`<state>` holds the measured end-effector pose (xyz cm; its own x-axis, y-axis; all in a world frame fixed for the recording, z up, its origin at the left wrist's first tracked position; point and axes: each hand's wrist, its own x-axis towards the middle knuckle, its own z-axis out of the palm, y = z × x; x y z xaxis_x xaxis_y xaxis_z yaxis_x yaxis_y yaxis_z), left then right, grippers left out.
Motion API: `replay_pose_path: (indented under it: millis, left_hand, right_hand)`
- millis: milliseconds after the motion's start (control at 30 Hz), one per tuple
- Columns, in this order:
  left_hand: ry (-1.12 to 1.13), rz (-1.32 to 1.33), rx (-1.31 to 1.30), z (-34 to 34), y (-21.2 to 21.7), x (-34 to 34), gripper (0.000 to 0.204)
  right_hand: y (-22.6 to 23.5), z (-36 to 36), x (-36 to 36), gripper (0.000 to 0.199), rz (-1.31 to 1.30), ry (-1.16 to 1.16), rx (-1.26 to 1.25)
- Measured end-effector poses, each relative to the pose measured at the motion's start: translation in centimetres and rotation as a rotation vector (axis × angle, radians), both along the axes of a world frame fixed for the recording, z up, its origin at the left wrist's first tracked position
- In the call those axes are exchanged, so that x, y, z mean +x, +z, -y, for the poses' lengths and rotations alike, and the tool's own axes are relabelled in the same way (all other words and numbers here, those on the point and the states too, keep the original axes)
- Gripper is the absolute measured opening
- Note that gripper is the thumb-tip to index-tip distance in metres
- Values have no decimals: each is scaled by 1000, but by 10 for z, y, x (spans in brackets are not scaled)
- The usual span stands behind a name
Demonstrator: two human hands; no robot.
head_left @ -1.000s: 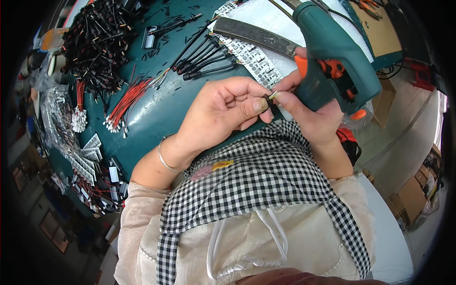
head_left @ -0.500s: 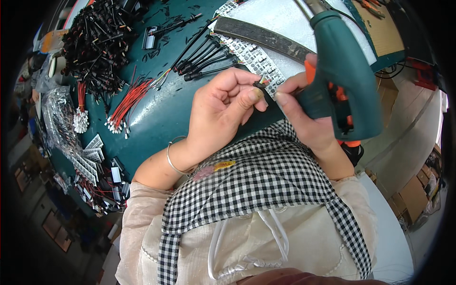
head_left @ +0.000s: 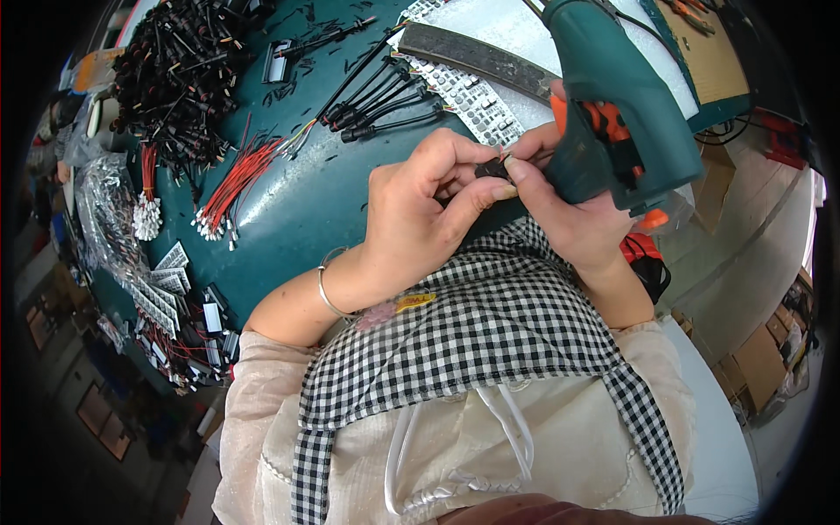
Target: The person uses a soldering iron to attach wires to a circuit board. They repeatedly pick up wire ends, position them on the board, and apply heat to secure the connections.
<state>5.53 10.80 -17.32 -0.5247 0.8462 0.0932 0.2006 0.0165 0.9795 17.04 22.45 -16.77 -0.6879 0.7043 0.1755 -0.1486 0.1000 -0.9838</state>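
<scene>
My left hand (head_left: 420, 197) is closed, pinching a short black cable end (head_left: 492, 168) between thumb and fingers. My right hand (head_left: 573, 210) meets it there; its thumb and forefinger press together at the tip of that piece, where thin wires barely show. A green gun-shaped tool with orange parts, apparently a soldering gun (head_left: 647, 114), lies across my right hand, with a finger showing behind its body. Its grip hides part of the palm. Just beyond my hands lies a strip of white circuit boards (head_left: 477, 103) with small parts on it.
Black connector cables (head_left: 376, 109) lie fanned out beyond my left hand. To the left are a large heap of black connectors (head_left: 175, 79), red wires with white plugs (head_left: 236, 188) and small boards (head_left: 166, 302). A dark curved bar (head_left: 481, 57) rests on white foam (head_left: 516, 26). Pliers (head_left: 687, 13) lie far right.
My left hand has shifted slightly right, and the two hands now meet at the cable end. The soldering gun has tilted and moved a little to the left and up.
</scene>
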Motion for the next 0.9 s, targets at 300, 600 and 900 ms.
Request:
replay_pose_path:
  millis: [300, 600, 900]
  left_hand:
    - [19, -185, 17, 0, -2, -1, 20]
    - [124, -29, 86, 0, -10, 7, 20]
    - [17, -62, 41, -2, -3, 12, 17]
  right_hand:
    - [4, -8, 8, 65, 130, 103, 181]
    - [8, 5, 6, 63, 145, 67, 48]
    - [-13, 6, 7, 61, -13, -53, 77]
